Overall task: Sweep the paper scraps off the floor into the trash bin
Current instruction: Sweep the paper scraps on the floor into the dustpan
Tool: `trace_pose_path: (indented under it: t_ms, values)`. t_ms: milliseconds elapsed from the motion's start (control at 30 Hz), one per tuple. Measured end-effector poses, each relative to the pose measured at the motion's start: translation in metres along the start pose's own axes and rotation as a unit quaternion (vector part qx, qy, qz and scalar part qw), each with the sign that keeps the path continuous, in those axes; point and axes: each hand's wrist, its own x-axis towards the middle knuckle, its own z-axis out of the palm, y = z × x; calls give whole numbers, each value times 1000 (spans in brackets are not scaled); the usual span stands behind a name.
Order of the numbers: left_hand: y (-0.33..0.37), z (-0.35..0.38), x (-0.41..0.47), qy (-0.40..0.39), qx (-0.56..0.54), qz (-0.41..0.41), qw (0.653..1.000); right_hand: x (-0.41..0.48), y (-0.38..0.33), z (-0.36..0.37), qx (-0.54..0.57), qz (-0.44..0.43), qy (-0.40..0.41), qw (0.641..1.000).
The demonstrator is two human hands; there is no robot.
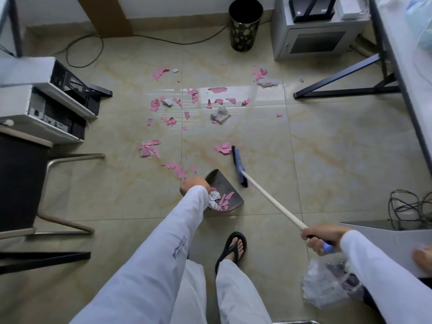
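Under the left hand [195, 184], fisted on the dustpan [224, 183], a few scraps [222, 201] are in; right hand [320, 238] grips broom [239, 166], the rest & trash bin [245, 24] lie well beyond

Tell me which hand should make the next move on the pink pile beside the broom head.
Right. The right hand grips the broom handle, its head beside the pink pile, just beyond the dustpan that the left hand holds.
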Motion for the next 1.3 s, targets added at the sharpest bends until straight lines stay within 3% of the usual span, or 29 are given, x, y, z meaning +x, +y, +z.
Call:
trace_pose_path:
  t_ms: [133, 233, 400, 533, 633, 700, 767, 867, 1033, 1300]
  values:
    - [2, -1, 2, -9, 2, -2, 1000, -12, 24, -18, 97, -19, -68, 993]
    - [2, -2, 3, -5, 2, -12, 1000, -20, 33, -33, 83, -45, -81, 992]
    - [0, 3, 3, -3, 6, -12, 1000, -35, 41, -49, 28, -95, -34, 994]
    - [-4, 7, 2, 8, 10, -8, 1000, -33, 38, -45, -83, -126, 48, 987]
    - [-9, 10, 1, 14, 7, -8, 1000, -23, 34, -16, -237, -126, 111, 957]
    - [-12, 12, 1, 22, 3, -7, 1000, -17, 31, 12, -266, -111, 123, 950]
    - [-14, 14, 1, 27, -1, -7, 1000, -11, 30, 38, -236, -86, 106, 962]
    - [-17, 17, 2, 22, 3, -1, 1000, -3, 39, 51, -90, -28, 32, 995]
    - [-27, 17, 5, 21, -6, -7, 1000, -24, 41, 27, 97, -40, -79, 991]
    - [-54, 18, 6, 4, -9, 4, 1000, -52, 50, 26, -4, -114, 32, 993]
